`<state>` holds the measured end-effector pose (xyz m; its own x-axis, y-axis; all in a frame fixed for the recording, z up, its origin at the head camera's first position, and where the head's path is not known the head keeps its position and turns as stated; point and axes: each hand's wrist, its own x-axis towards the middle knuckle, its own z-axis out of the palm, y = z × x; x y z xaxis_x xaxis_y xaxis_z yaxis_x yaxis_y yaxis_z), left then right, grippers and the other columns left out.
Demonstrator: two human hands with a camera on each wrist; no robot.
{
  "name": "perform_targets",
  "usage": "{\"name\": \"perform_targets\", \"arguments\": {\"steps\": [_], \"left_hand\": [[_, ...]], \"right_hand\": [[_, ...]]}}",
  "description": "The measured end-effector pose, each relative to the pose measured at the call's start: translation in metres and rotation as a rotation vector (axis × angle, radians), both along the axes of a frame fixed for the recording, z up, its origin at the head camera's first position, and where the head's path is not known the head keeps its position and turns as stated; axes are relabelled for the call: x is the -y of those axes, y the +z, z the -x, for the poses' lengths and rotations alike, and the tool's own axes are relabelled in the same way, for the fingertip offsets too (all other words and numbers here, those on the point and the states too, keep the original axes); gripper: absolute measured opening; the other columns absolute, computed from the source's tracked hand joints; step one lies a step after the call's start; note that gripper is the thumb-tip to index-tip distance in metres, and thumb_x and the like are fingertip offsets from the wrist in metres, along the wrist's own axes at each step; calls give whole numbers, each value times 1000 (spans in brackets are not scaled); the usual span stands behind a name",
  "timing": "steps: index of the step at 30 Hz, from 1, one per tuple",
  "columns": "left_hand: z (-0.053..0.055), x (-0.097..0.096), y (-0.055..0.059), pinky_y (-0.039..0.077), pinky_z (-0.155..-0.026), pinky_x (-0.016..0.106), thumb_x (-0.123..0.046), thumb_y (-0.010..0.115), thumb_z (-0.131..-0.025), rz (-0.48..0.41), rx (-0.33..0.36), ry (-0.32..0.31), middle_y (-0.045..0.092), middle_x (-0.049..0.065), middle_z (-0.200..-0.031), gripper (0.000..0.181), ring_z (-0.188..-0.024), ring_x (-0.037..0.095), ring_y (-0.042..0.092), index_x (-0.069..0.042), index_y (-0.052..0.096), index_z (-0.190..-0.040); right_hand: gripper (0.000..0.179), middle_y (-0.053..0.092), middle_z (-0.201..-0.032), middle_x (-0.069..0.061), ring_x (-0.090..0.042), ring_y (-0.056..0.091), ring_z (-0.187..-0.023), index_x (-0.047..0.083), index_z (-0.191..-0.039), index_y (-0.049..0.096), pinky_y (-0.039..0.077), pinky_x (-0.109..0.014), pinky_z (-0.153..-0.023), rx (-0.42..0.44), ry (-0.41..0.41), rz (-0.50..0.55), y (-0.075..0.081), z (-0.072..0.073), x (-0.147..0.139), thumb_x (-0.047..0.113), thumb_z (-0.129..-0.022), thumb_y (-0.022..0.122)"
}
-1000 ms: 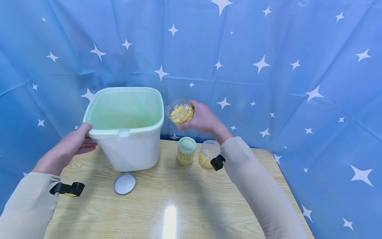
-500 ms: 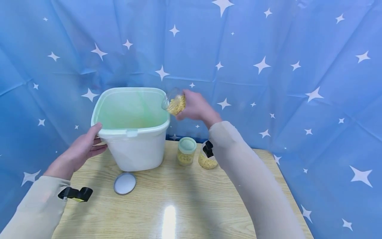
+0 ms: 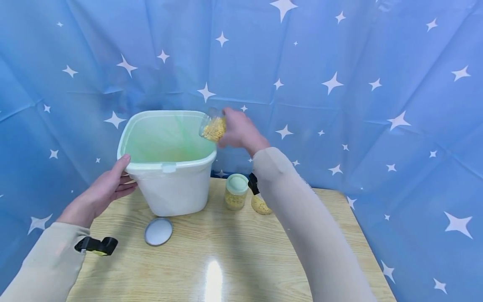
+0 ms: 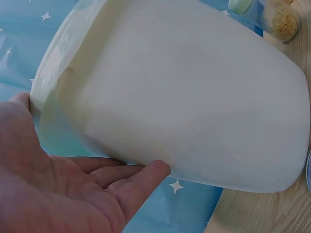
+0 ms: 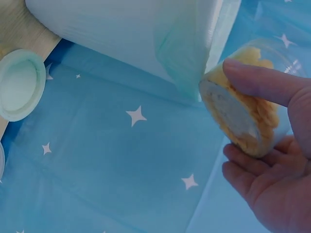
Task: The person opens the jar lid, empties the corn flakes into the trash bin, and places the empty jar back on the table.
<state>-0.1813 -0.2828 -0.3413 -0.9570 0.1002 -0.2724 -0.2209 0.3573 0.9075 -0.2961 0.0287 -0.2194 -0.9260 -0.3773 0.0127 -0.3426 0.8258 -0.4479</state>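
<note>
A large white plastic bin with a pale green inside stands at the back left of the table. My left hand holds its left rim, thumb over the edge and fingers against the outer wall, as the left wrist view shows from below. My right hand grips a clear jar of yellow, flake-like pieces, tilted with its mouth toward the bin's right rim. In the right wrist view, thumb and fingers wrap the jar near its base, the yellow pieces still inside.
Right of the bin stands a green-lidded jar. A second jar is partly hidden behind the right sleeve. A round, pale lid lies on the wooden table in front of the bin. A blue star-print curtain hangs behind.
My right hand has carried the jar left and slightly up, toward the bin's rim. The left hand and bin have shifted a little to the right.
</note>
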Motion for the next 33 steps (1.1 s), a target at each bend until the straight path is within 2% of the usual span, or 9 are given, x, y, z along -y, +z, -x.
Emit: {"name": "perform_targets", "arguments": {"steps": [4,9,13,19,28,33], "left_hand": [[0,1,0,36,-111,43,-74,14,-93,-1,4,2,14,34,-157,98,-143,48,26,4,12,-153],[1,2,-1,37,-112,43,-75,13,-92,0,10,0,14,35,-157,100,-143,47,26,5,12,-153],[2,2,-3,36,-113,43,-75,12,-92,0,22,6,14,35,-157,102,-144,47,25,7,10,-153],[2,0,-4,34,-114,44,-75,11,-92,-32,42,24,13,37,-156,103,-144,48,25,9,9,-152],[1,-3,-5,30,-116,50,-75,8,-92,-22,29,18,14,37,-155,103,-143,49,24,9,11,-152],[2,-1,-5,39,-112,43,-76,8,-91,5,28,13,17,37,-155,105,-143,49,26,9,13,-152]], "right_hand": [[82,56,-118,-3,-21,53,-101,12,-140,42,54,-33,-88,-45,6,-38,1,2,5,2,-68,81],[87,52,-135,-6,-21,51,-113,11,-146,37,50,-36,-100,-85,-2,-94,2,3,12,2,-71,80],[82,52,-134,-6,-22,50,-116,10,-144,38,48,-36,-104,-103,0,-131,1,3,18,2,-73,78],[79,45,-146,-7,-23,45,-131,11,-148,34,43,-37,-113,-134,5,-188,0,1,23,3,-80,74],[77,48,-142,-6,-20,49,-124,13,-149,34,45,-34,-111,-157,-5,-182,-1,0,25,2,-83,71],[75,46,-145,-5,-20,47,-128,13,-149,34,44,-34,-111,-185,-13,-197,-2,-1,26,4,-85,71]]}}
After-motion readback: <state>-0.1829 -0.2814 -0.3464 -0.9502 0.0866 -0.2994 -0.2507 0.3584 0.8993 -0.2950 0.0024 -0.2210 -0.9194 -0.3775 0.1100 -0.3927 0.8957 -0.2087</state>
